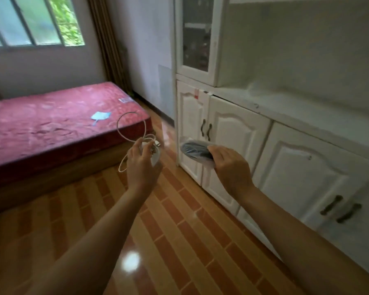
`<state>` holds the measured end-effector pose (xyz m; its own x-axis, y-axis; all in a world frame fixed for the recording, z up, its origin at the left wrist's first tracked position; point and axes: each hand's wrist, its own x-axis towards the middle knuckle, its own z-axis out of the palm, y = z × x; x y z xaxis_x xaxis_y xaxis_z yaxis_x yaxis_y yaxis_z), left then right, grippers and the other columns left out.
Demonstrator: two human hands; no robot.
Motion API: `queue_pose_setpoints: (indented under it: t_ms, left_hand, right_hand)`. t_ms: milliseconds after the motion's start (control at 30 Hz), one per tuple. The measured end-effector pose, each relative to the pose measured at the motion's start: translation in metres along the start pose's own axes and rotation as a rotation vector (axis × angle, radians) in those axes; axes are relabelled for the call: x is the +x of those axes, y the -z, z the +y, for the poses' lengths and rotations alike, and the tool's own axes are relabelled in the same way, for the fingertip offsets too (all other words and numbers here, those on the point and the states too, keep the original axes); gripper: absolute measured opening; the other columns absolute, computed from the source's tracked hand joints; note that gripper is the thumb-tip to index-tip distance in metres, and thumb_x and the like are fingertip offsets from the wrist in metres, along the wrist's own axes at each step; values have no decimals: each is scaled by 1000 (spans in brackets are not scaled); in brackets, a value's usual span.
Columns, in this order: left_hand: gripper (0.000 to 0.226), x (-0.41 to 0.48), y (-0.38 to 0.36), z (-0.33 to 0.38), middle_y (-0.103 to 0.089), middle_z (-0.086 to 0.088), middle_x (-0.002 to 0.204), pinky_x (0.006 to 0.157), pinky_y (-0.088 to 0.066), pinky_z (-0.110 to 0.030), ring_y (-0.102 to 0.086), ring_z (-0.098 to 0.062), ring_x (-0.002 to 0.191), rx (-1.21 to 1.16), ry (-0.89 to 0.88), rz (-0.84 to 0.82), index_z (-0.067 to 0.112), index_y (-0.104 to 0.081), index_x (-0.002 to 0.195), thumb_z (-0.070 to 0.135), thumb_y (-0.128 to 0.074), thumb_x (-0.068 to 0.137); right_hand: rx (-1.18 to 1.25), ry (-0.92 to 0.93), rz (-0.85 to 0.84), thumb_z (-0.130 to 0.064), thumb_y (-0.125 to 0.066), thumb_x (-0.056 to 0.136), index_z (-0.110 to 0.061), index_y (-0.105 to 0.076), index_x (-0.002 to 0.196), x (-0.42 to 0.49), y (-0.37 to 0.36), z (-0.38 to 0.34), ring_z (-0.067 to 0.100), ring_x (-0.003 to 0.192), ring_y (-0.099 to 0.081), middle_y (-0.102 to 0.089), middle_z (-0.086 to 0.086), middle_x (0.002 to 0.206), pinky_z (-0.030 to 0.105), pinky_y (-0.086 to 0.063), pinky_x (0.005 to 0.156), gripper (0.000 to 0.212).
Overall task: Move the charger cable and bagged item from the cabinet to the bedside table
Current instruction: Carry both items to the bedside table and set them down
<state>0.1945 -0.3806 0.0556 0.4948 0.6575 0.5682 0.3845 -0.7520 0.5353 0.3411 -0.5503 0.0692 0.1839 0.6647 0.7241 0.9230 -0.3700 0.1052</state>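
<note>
My left hand (141, 165) holds a white charger cable (124, 133) in the air; one loop stands up above the fingers and another hangs below the wrist. To its right, my right hand (230, 167) grips a clear plastic bag with a dark item inside (195, 151), pinched at its right end. Both hands hover over the floor, in front of the white cabinet (285, 150). The cabinet's counter shelf (296, 107) lies bare on the right. No bedside table is in view.
A bed with a red mattress (51, 128) stands at the left, with a light blue scrap (100, 116) on it. Shiny orange tiled floor (168, 231) spreads below my arms. A window (34, 20) and a curtain (107, 39) are at the back.
</note>
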Motion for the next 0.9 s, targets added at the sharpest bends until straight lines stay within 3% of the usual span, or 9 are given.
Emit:
queue_pose_setpoints:
  t_ms: [67, 200, 333, 433, 533, 700, 900]
  left_hand:
    - [53, -8, 26, -29, -45, -23, 131, 93, -39, -49, -41, -41, 117, 50, 70, 42, 7, -54, 114, 3, -72, 65]
    - [53, -31, 72, -71, -45, -23, 130, 95, -39, -46, -41, -39, 116, 156, 170, 145, 9, -53, 115, 5, -71, 66]
    - [53, -56, 114, -99, -45, -22, 131, 95, -37, -45, -41, -37, 117, 264, 273, 226, 11, -52, 115, 4, -71, 66]
    - [56, -74, 136, -111, -45, -22, 130, 95, -37, -46, -42, -38, 115, 305, 361, 274, 8, -52, 114, 2, -72, 63]
    - [55, -92, 150, -118, -44, -22, 131, 94, -38, -47, -40, -38, 115, 363, 425, 301, 8, -52, 116, 3, -71, 65]
    - [55, -123, 176, -131, -46, -21, 129, 91, -41, -47, -43, -38, 113, 460, 553, 371, 9, -51, 116, 3, -71, 65]
    - [54, -156, 206, -145, -44, -20, 131, 93, -41, -47, -41, -36, 116, 546, 704, 450, 9, -50, 119, 6, -69, 69]
  right_hand:
    - [95, 62, -5, -17, -46, 80, 0, -64, 98, 18, -14, -31, 31, 73, -68, -70, 18, 87, 36, -56, 64, 30]
    - [223, 185, -5, -14, -70, 76, -4, -63, 101, 45, -40, -82, 31, 73, -67, -70, 16, 88, 35, -56, 63, 28]
    - [314, 345, 3, -19, -62, 81, -6, -60, 108, 65, -58, -129, 29, 82, -67, -70, 15, 98, 35, -55, 68, 30]
    - [410, 442, 23, -11, -73, 73, -4, -61, 107, 72, -66, -161, 26, 88, -67, -69, 14, 103, 34, -53, 73, 36]
    - [502, 504, 40, -8, -72, 72, -2, -62, 105, 75, -71, -186, 27, 89, -67, -69, 15, 102, 34, -54, 74, 35]
    - [615, 585, 0, -14, -50, 79, -3, -61, 105, 82, -83, -227, 29, 88, -66, -69, 15, 100, 34, -53, 74, 31]
    - [750, 676, -26, -12, -61, 76, -1, -60, 106, 80, -97, -280, 30, 90, -66, -69, 17, 102, 36, -54, 75, 32]
